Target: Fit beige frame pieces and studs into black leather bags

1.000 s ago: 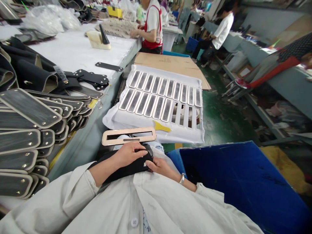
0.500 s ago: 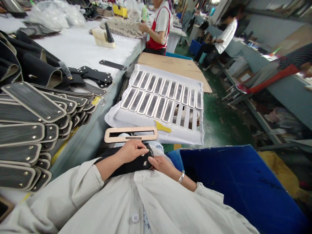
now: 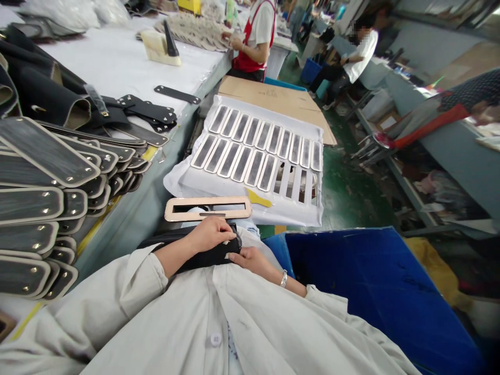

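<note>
A black leather piece (image 3: 211, 259) lies across my lap, and both hands are at its right end. My left hand (image 3: 211, 233) rests over its top edge, thumb and fingers pinched on it. From the right, my right hand (image 3: 255, 261) grips the same end, with the thumb on top and the other fingers partly hidden underneath. Small light spots show near both thumbs; I cannot make out what they are. Just beyond my hands is a tan frame-shaped piece (image 3: 209, 214) with a long slot. Farther off, a white board (image 3: 234, 195) carries rows of dark, pale-edged strips (image 3: 244, 162).
On the left table are stacked dark strips with studs (image 3: 29, 200), black leather parts (image 3: 148, 112) and a black-tipped block (image 3: 160, 47). A yellow scraper (image 3: 258, 198) lies on the board. A blue bin (image 3: 375, 291) stands at my right. Co-workers (image 3: 255, 41) are behind.
My right thumb has moved left, onto the leather where a light spot showed before. My left hand keeps nearly the same place. The whole view has shifted slightly.
</note>
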A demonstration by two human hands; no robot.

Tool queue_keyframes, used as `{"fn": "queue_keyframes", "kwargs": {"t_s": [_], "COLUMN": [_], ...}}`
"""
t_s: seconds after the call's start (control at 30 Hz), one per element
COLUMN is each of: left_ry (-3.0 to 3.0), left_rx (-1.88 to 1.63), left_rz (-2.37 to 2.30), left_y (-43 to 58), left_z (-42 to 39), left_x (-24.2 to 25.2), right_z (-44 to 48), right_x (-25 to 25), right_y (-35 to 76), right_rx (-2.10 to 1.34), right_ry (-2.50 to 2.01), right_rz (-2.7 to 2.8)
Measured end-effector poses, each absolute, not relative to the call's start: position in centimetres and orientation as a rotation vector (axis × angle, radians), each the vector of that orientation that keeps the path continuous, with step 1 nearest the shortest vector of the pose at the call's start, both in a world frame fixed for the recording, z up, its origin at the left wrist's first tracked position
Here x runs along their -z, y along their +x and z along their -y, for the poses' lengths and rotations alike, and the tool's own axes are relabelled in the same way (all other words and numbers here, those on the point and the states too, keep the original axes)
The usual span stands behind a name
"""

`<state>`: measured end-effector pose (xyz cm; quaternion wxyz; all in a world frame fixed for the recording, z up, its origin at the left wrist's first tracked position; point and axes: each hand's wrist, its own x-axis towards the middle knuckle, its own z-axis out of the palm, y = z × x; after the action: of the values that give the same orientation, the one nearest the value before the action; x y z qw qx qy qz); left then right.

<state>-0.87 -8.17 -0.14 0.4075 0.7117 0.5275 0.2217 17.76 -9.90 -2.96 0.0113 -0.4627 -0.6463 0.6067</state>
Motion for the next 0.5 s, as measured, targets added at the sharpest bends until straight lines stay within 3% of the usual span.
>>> {"fn": "queue_keyframes", "kwargs": {"t_s": [0.3,0.5], "left_ry": [1.654,1.378], "left_rx": [-0.676,-0.746], "left_rz": [-1.602,-1.744], "left_y": [-9.1,-14.2], "left_z": [12.2,19.4], "left_x": [-1.3,1.7], "right_z": [9.5,7.6], "right_x": [4.3,3.0], "right_y": [18.7,20.1], "right_rx": [-1.853,-1.956], "right_ry": [-1.383,-1.245], "right_rz": [1.967,2.336]}}
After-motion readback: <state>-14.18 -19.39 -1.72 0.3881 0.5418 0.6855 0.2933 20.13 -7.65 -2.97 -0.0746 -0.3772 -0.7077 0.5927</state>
